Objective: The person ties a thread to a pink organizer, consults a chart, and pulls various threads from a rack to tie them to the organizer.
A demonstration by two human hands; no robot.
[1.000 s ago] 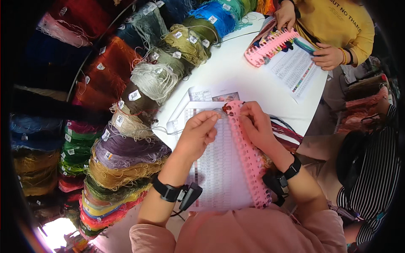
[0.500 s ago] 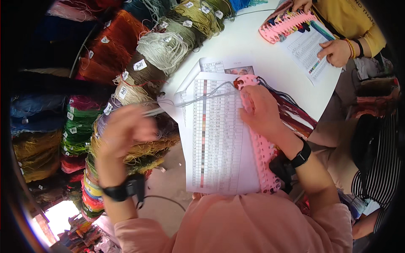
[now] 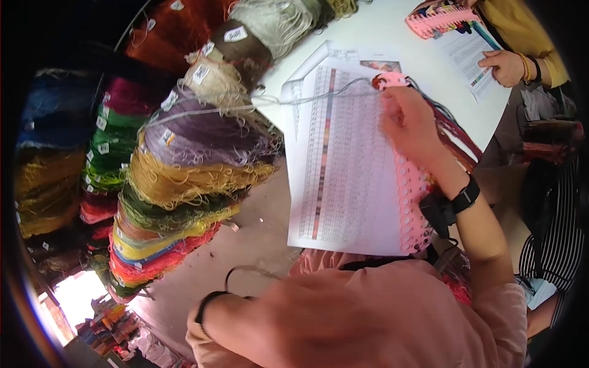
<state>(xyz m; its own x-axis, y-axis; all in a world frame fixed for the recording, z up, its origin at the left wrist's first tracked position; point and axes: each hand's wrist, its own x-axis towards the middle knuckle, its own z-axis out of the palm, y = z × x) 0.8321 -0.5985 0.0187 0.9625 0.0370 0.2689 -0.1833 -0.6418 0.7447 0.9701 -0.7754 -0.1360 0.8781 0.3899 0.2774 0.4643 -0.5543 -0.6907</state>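
From my remote station I record, at left, a bank of hanging thread skeins (image 3: pixel 202 138) in many colours, tagged in white. A white surface (image 3: pixel 362 32) stands beside it. A printed sheet (image 3: pixel 362 190) overhangs the surface's near edge. The pink perforated strip (image 3: pixel 413 211) lies lengthwise along the sheet's right side. My left hand (image 3: pixel 319 316), blurred, is before the pink shirt; its contents I cannot tell. My right hand (image 3: pixel 410 119) touches the strip's upper part, fingers bent; grip unconfirmed. Grey thread (image 3: pixel 208 111) runs leftward from the strip's top.
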